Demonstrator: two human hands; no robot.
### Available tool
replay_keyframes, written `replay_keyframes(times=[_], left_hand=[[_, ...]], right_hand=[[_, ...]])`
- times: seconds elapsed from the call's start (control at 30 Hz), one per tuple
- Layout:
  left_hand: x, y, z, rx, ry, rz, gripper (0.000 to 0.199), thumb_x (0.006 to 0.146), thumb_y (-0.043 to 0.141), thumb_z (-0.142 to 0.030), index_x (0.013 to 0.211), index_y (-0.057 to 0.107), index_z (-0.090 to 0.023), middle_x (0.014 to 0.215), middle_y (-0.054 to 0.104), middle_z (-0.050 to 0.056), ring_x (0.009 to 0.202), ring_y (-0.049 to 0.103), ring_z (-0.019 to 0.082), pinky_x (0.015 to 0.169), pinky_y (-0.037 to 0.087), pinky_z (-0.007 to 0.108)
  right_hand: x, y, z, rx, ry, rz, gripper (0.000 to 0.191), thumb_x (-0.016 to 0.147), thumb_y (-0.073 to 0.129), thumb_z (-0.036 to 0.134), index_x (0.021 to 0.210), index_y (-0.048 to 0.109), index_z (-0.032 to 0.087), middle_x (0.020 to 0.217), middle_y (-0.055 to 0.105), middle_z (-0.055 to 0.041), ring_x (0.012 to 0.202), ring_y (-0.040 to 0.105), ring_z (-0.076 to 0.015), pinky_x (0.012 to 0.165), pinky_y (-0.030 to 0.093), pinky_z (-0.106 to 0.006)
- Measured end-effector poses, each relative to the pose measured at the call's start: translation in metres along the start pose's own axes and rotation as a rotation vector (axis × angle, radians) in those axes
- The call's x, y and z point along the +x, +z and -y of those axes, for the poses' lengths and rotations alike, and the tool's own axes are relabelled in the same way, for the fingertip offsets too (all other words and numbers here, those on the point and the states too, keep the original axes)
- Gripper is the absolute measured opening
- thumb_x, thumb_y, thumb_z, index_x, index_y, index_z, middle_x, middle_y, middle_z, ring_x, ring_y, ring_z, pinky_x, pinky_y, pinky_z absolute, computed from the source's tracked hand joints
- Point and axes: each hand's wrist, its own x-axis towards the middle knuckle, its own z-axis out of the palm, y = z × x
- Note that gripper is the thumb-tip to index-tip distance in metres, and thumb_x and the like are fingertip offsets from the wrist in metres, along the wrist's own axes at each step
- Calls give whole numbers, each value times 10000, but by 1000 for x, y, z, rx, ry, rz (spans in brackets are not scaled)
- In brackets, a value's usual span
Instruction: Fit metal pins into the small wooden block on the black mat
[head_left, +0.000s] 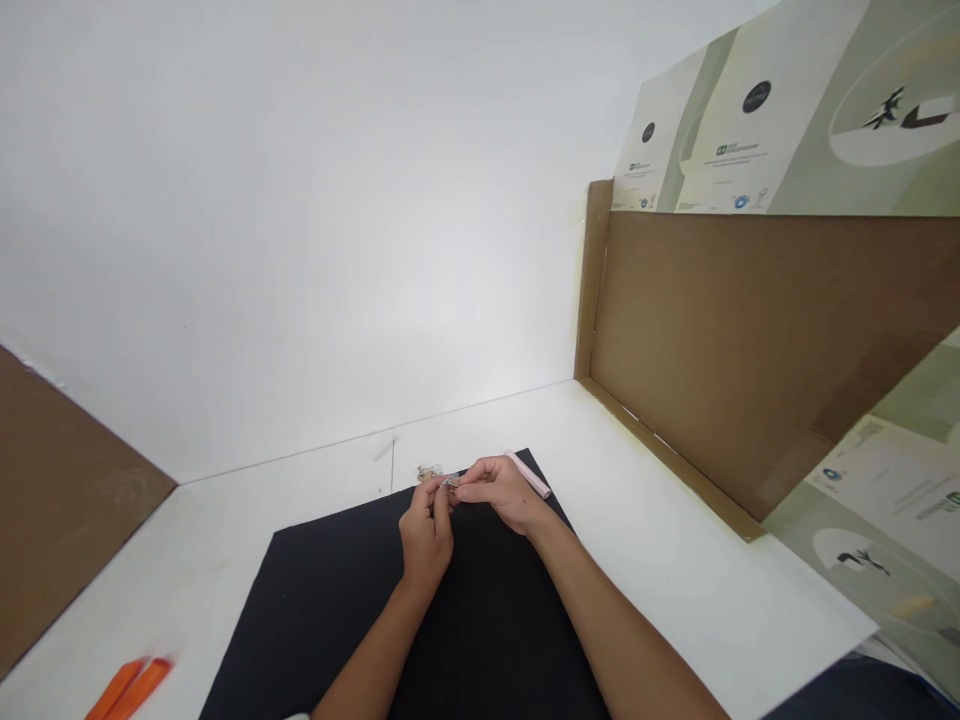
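Observation:
My left hand [427, 535] and my right hand [502, 492] meet over the far edge of a black mat [345, 590]. Between their pinched fingertips is a small, shiny, silvery or clear piece [450, 483], too small to name and partly hidden by the fingers. Both hands are closed on it. Just behind the left fingertips lie several tiny gold-coloured and clear bits [427, 472] on the white table. A pale pink tube-like thing [529, 474] lies beside the right hand, across the mat's far right corner.
A white wall [300, 220] rises behind the white table [637, 500]. Cardboard panels stand on the left [67, 500] and on the right [750, 340], the right one with printed flaps. Two orange strips [131, 688] lie at the lower left.

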Motion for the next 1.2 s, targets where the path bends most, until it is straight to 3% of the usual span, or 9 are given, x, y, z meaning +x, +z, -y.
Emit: replay_keyframes(times=[0.2,0.5,0.73,1.03,1.2], left_hand=[[-1,2,4,-3,29,15,245,945,472,-367,1010,623,-186,757,688,26,682,665,171,680,535,283],[-1,0,7,21,-9,-19,250,934,482,-373,1010,626,-184,860,726,56,701,687,183,656,541,290],[-1,1,7,-17,13,1,213,941,483,-359,986,600,-188,743,684,22,665,666,168,652,534,280],[-1,1,5,-31,28,9,214,937,487,-350,989,618,-190,751,684,22,681,672,166,679,547,286],[-2,1,10,-29,4,-9,231,927,494,-375,987,614,-187,828,712,55,698,689,185,665,561,298]], right_hand=[[3,9,-3,-7,-39,-193,221,567,864,266,619,683,150,537,654,16,522,563,-114,580,427,-271],[-3,13,4,17,30,-55,256,502,890,279,618,694,161,698,723,-13,633,647,-149,727,507,-334],[1,13,1,1,-42,-112,238,548,868,303,627,690,167,563,676,6,582,629,-151,657,502,-317],[1,15,0,0,-48,-147,238,563,859,308,619,673,170,550,665,9,561,614,-150,631,490,-316],[0,15,1,-17,-21,-98,239,538,871,299,631,691,172,628,706,-7,612,642,-165,682,513,-339]])
